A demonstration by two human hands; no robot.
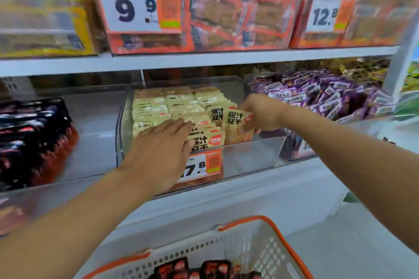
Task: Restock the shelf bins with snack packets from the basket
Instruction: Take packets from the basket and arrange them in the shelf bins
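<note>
My right hand (263, 113) pinches a beige packet (238, 128) into the half-filled clear bin (249, 149); left hand (158, 149) spread flat steadies rows; basket (238, 240) below holds more.

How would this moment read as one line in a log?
step: filling beige-packet bin | left hand: flat on the packet rows | right hand: gripping one beige packet above bin | basket: below, dark packets

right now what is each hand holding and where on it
The right hand pinches a beige packet by its right edge, over the clear bin. The left hand holds nothing; its straight fingers rest on the packets in the bin.
</note>
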